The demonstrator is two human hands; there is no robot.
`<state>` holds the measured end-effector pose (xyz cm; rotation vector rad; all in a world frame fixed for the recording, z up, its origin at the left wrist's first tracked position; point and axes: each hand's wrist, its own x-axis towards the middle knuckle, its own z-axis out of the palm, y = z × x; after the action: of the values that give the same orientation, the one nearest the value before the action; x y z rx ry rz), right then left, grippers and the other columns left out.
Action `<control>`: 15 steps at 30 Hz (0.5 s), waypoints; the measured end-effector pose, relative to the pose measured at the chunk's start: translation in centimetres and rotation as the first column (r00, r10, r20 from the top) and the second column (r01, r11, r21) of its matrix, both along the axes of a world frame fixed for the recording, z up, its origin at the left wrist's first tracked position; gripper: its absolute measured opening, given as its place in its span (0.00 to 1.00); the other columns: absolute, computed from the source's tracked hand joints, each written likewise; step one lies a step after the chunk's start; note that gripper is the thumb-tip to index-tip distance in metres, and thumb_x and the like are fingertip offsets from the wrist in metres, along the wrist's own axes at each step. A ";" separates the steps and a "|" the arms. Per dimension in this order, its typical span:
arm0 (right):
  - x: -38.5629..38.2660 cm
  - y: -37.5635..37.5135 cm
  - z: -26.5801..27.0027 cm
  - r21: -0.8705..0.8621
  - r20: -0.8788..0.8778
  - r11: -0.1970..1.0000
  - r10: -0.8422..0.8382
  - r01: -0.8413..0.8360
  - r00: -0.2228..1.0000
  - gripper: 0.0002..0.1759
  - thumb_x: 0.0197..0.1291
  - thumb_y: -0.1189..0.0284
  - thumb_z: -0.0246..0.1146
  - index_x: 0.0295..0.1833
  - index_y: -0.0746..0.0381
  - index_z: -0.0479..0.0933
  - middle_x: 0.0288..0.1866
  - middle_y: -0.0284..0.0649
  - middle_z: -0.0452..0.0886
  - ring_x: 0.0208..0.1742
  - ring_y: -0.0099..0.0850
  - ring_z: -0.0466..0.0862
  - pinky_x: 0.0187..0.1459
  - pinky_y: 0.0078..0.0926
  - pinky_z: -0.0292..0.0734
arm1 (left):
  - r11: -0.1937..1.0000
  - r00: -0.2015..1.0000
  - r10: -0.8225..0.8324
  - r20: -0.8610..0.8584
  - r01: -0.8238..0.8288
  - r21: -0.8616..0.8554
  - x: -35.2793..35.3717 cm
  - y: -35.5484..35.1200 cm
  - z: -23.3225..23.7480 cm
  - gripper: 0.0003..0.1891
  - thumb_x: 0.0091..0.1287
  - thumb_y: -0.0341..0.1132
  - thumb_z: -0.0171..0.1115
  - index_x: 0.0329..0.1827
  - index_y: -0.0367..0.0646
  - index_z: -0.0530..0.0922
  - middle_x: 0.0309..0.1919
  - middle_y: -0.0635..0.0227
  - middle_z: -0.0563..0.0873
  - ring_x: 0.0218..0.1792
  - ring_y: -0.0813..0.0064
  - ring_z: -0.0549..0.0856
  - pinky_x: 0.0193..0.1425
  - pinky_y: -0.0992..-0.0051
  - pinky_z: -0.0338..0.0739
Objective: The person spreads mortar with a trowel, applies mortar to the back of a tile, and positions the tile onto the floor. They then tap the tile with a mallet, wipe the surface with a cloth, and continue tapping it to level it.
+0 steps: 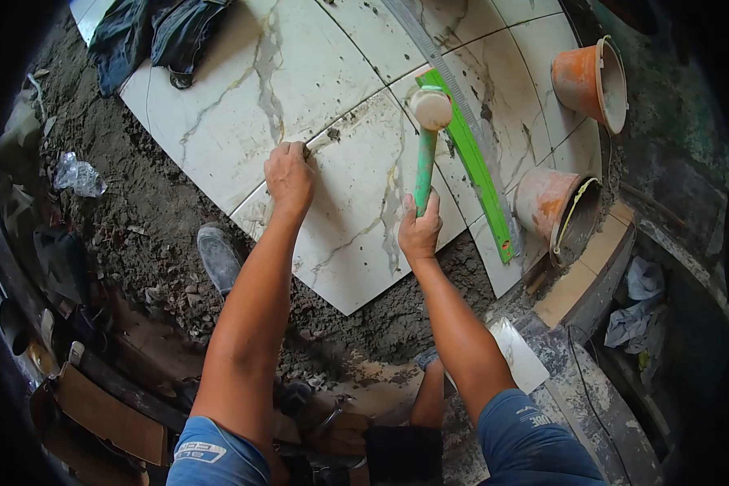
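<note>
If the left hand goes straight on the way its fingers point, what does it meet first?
The left hand rests on a white marble-veined floor tile; straight ahead lies only the joint and the neighbouring white veined tile. Nothing seems to stand there.

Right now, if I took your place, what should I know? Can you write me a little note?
Left hand presses on the far corner of the nearest tile.
Right hand grips the green-handled mallet, its head over that tile's far edge.
A green level lies on the tiles to the right, orange buckets beyond it.
Done: several tiles laid; the nearest one sits on the mortar bed.
Left: probably tapping it level; bare mortar shows beside it.
</note>
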<state>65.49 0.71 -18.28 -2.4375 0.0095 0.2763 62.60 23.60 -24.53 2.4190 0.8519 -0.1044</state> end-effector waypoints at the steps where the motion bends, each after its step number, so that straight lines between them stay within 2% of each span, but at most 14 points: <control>1: -0.8 -0.6 0.3 0.001 0.000 1.000 -0.007 0.007 1.000 0.26 0.68 0.55 0.58 0.60 0.64 0.68 0.36 0.57 0.82 0.39 0.60 0.82 0.40 0.51 0.76 | 0.999 0.999 -0.036 -0.026 0.037 0.034 -0.1 -0.1 -0.1 0.09 0.58 0.34 0.65 0.40 0.44 0.80 0.40 0.62 0.81 0.47 0.58 0.79 0.51 0.61 0.71; 3: -2.7 -2.0 0.9 0.014 -0.023 0.997 -0.069 0.070 0.997 0.25 0.68 0.56 0.58 0.60 0.64 0.69 0.38 0.57 0.82 0.40 0.59 0.82 0.39 0.49 0.76 | 0.993 0.995 -0.085 -0.053 0.089 0.071 0.0 -0.5 -0.2 0.10 0.58 0.33 0.63 0.43 0.44 0.79 0.42 0.62 0.80 0.49 0.59 0.78 0.51 0.61 0.71; 5: -4.6 -3.6 1.4 0.019 0.016 0.997 -0.076 0.076 0.997 0.25 0.68 0.58 0.59 0.61 0.66 0.68 0.40 0.58 0.81 0.41 0.58 0.82 0.39 0.46 0.77 | 0.935 0.948 -0.309 0.080 0.287 0.210 0.3 -1.2 -0.3 0.25 0.59 0.38 0.65 0.60 0.44 0.75 0.58 0.58 0.77 0.63 0.58 0.73 0.64 0.59 0.67; 6: -5.7 -4.3 2.1 0.014 -0.039 0.995 -0.099 0.099 0.994 0.26 0.68 0.59 0.59 0.61 0.67 0.68 0.40 0.58 0.81 0.41 0.57 0.82 0.40 0.46 0.77 | 0.929 0.943 -0.325 0.076 0.303 0.211 1.1 -1.8 -0.2 0.25 0.59 0.38 0.65 0.60 0.44 0.75 0.58 0.58 0.77 0.63 0.58 0.73 0.64 0.59 0.67; 7: -6.8 -5.1 2.5 0.008 -0.096 0.992 -0.123 0.124 0.988 0.26 0.68 0.59 0.59 0.61 0.67 0.68 0.41 0.58 0.81 0.42 0.57 0.82 0.40 0.46 0.77 | 0.893 0.913 -0.406 0.035 0.388 0.229 2.4 -2.4 0.1 0.34 0.59 0.45 0.67 0.68 0.43 0.66 0.67 0.58 0.69 0.69 0.57 0.66 0.70 0.57 0.61; 8: -7.9 -5.9 2.4 0.026 -0.055 0.993 -0.118 0.119 0.992 0.26 0.68 0.59 0.60 0.61 0.68 0.68 0.39 0.56 0.80 0.39 0.56 0.82 0.40 0.45 0.77 | 0.849 0.875 -0.484 -0.007 0.472 0.239 3.7 -3.1 0.3 0.44 0.59 0.51 0.68 0.76 0.41 0.58 0.75 0.58 0.61 0.75 0.57 0.60 0.76 0.55 0.54; 9: -8.9 -6.8 2.3 0.022 -0.062 0.990 -0.136 0.138 0.989 0.26 0.68 0.59 0.60 0.61 0.68 0.68 0.39 0.56 0.80 0.39 0.56 0.82 0.40 0.45 0.77 | 0.841 0.866 -0.500 -0.013 0.489 0.232 5.1 -3.6 0.5 0.44 0.59 0.51 0.68 0.76 0.41 0.58 0.75 0.58 0.61 0.75 0.57 0.60 0.76 0.55 0.54; 11: -11.1 -8.6 2.4 0.014 -0.115 0.989 -0.148 0.150 0.982 0.26 0.68 0.58 0.59 0.60 0.69 0.68 0.37 0.55 0.79 0.37 0.56 0.81 0.39 0.43 0.77 | 0.841 0.855 -0.499 -0.141 0.517 0.161 8.1 -5.0 1.0 0.57 0.54 0.61 0.70 0.79 0.40 0.50 0.79 0.59 0.52 0.79 0.61 0.50 0.80 0.53 0.43; 13: -12.7 -10.1 3.0 -0.003 -0.196 0.980 -0.198 0.201 0.961 0.25 0.69 0.58 0.59 0.59 0.68 0.69 0.36 0.53 0.79 0.36 0.53 0.80 0.38 0.43 0.76 | 0.812 0.827 -0.534 -0.174 0.559 0.165 10.2 -6.7 1.0 0.60 0.50 0.62 0.71 0.79 0.39 0.50 0.79 0.59 0.53 0.79 0.61 0.50 0.80 0.53 0.43; 15: -14.1 -11.6 3.3 -0.019 -0.262 0.971 -0.236 0.239 0.936 0.23 0.70 0.55 0.57 0.47 0.68 0.68 0.29 0.47 0.73 0.30 0.42 0.75 0.35 0.39 0.71 | 0.777 0.794 -0.572 -0.208 0.605 0.172 11.1 -8.6 1.4 0.63 0.46 0.63 0.73 0.79 0.39 0.50 0.79 0.59 0.53 0.79 0.61 0.50 0.80 0.52 0.43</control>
<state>51.43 -10.87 -15.02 -2.3401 0.4156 0.4861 73.65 15.01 -23.16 2.8500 0.1195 -0.4474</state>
